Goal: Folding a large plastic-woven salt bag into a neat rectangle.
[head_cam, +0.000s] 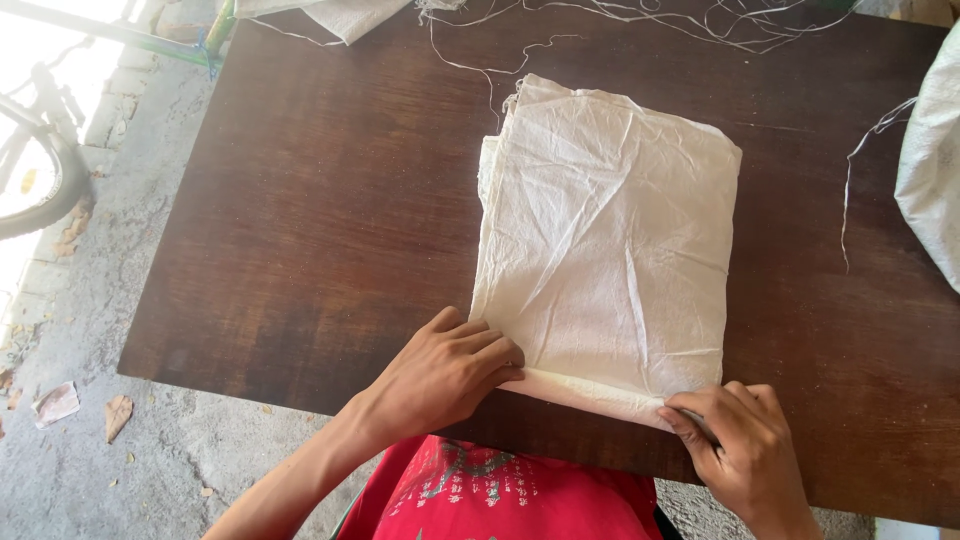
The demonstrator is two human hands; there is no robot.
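Head view, looking down on a dark brown wooden table (330,220). A folded white woven sack (610,240) lies flat on the table, right of centre, its long sides running away from the person and its near edge close to the table's front edge. The left hand (445,370) rests palm down at the sack's near left corner, fingers (490,350) bent and lying on the cloth, the thumb side on the bare wood; it presses the corner rather than gripping it. The right hand (740,440) is at the near right corner, its fingertips (685,415) pinched on the sack's folded edge, thumb hidden beneath. The cloth shows creases fanning from the near edge, and its layers are slightly offset along the left side. Loose white threads (470,60) trail across the far part of the table, and one thread (850,190) hangs down at the right. Part of another white sack (935,170) enters from the right edge, and more cloth (340,15) lies at the far edge. The person's red shirt (500,495) shows below. A concrete floor (110,300) with dry leaves (118,415) lies to the left, beside a bicycle wheel (40,180).
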